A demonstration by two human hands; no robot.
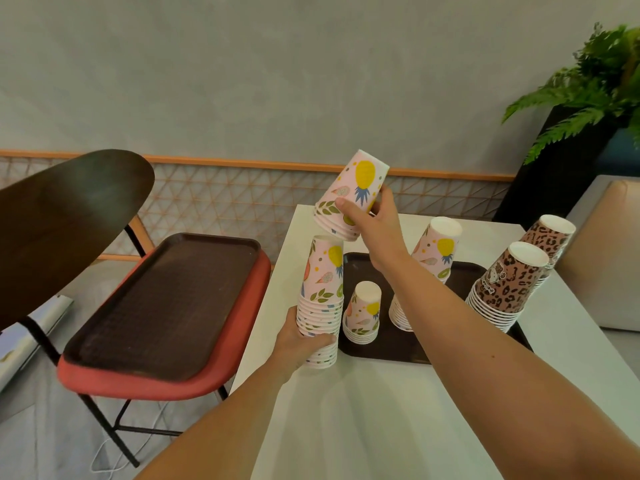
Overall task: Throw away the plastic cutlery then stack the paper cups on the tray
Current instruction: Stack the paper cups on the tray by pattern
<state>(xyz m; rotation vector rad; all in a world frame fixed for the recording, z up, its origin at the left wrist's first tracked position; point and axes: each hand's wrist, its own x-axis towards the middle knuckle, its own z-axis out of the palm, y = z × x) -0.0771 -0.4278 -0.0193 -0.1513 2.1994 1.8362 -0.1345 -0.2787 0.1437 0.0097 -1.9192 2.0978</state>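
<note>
Table [381, 427] edge leftward, left grip [299, 341] clasping tall cup stack [323, 278] there, right grip [370, 223] holding tilted cups [353, 188] above, crowded tray [381, 353] beside, chair [138, 379] alongside.

Soft, even indoor light is spread from above, and only faint, blurred shadows are cast on the white bench [363, 427]. A dull sheen is caught on the dark chair back [69, 220]. Straight lines are bowed toward the edges by the wide-angle lens.
</note>
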